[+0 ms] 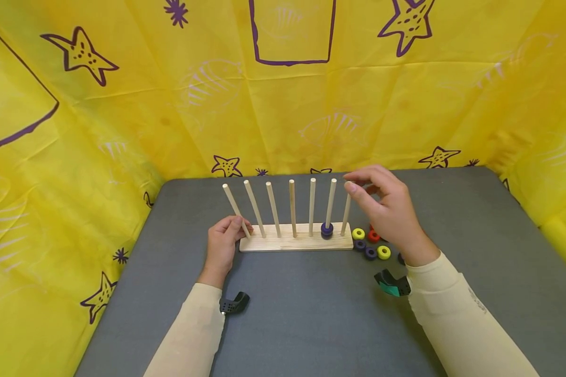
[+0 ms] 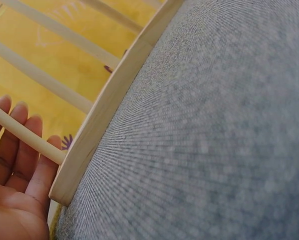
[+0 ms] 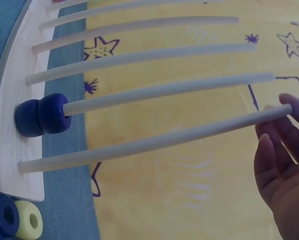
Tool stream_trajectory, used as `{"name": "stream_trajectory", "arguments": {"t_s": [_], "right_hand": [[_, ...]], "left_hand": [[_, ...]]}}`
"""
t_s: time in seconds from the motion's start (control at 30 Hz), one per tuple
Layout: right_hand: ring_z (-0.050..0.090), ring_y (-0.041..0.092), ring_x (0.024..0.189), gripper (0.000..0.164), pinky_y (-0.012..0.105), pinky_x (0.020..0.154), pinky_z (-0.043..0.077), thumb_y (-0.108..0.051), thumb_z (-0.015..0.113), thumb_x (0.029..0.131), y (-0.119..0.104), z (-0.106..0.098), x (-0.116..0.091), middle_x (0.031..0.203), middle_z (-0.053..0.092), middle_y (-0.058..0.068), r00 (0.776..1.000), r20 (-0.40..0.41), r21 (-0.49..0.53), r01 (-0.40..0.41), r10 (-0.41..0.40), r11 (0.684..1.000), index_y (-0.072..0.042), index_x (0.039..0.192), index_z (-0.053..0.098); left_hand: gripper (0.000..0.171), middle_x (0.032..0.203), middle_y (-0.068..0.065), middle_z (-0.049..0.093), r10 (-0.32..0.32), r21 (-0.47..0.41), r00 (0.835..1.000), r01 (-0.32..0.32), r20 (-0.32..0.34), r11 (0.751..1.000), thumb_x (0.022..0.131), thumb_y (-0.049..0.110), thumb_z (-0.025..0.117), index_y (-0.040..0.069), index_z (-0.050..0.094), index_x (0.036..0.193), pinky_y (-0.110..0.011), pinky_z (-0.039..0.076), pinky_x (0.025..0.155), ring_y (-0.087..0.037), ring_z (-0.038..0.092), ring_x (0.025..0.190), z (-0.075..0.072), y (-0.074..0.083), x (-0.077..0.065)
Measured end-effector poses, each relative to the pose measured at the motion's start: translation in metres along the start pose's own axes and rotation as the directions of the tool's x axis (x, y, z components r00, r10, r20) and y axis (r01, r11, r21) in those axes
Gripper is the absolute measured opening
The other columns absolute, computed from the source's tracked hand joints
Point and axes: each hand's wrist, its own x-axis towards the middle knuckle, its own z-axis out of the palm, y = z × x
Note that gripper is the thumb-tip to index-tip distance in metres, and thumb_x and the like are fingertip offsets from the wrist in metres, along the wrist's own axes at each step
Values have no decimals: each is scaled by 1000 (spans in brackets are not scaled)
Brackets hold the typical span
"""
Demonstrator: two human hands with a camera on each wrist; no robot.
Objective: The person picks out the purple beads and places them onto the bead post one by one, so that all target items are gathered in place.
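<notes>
A wooden rack [image 1: 269, 243] with several upright pegs stands on the table. Round the leftmost peg [image 2: 27, 134] my left hand [image 1: 222, 245] has its thumb and fingers, the little finger close to the rack's end. Two dark blue rings [image 1: 327, 230] are stacked at the foot of the second peg from the right. My right hand [image 1: 388, 207] is at the top of the rightmost peg [image 3: 149, 142]. Its fingertips [image 3: 270, 125] lie around that tip with no ring between them; this peg carries no ring.
Right of the rack lie loose rings: yellow ones [image 1: 384, 252], a red one [image 1: 374, 235] and dark blue ones [image 1: 370, 253], some partly hidden by the right hand. The grey tabletop [image 1: 306, 314] ends at a yellow patterned cloth [image 1: 283, 115] behind.
</notes>
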Motion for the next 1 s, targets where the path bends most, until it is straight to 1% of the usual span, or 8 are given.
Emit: {"name": "stream_trajectory", "arguments": {"t_s": [0.1,0.23,0.43,0.53,0.63,0.77,0.9,1.0], "right_hand": [[64,19,100,20,28,85,51,3,68,105,2,-2,-3,113,71,3,999,-1,36,-33,33,999,-2,122,78],[63,23,101,23,29,86,52,4,62,108,5,-5,-8,118,70,9,997,3,100,-78,78,992,1,127,75],[66,28,107,26,31,89,52,-5,52,115,7,-10,-13,119,71,15,992,16,171,-126,125,977,3,129,73],[67,28,105,30,31,87,52,-9,49,116,9,-13,-15,118,71,20,993,19,231,-119,118,966,5,129,72],[67,28,103,37,31,86,52,-17,47,118,13,-15,-18,116,71,23,995,25,299,-95,92,950,10,130,70],[66,29,105,54,31,86,51,-35,48,118,18,-19,-21,118,70,24,997,51,368,-77,62,927,14,132,65],[64,31,108,68,33,87,51,-48,49,116,24,-23,-26,121,68,25,995,82,410,-78,49,909,16,135,62],[63,31,109,70,33,87,50,-49,48,116,30,-26,-30,121,67,25,995,97,429,-70,31,901,17,136,60]], "left_hand": [[33,89,-11,74,-2,6,1000,2,0,1000,113,8,61,-21,67,99,-32,62,83,-26,74,89,0,-1,0],[34,89,-12,74,-4,14,1000,4,0,1000,113,10,61,-21,68,100,-31,62,83,-24,74,89,0,1,0],[32,89,-12,74,-9,-4,1000,9,-2,1000,113,7,61,-21,68,100,-33,62,82,-24,74,89,1,2,0],[32,89,-12,74,-15,4,1000,15,-5,1000,113,7,61,-21,68,99,-33,62,83,-25,74,89,1,2,0],[33,89,-13,75,-19,18,1000,20,-9,1000,113,9,61,-21,69,99,-32,62,82,-25,74,88,0,2,-1],[33,88,-13,75,-17,28,1000,17,-12,999,113,9,62,-20,69,99,-32,62,82,-25,74,88,1,2,-1],[32,89,-13,74,-14,32,1000,14,-9,999,113,8,61,-20,69,99,-32,62,82,-24,74,88,0,1,-1],[33,89,-14,74,-14,34,1000,14,-5,999,113,9,61,-20,69,99,-31,61,83,-22,73,87,0,1,-1]]}}
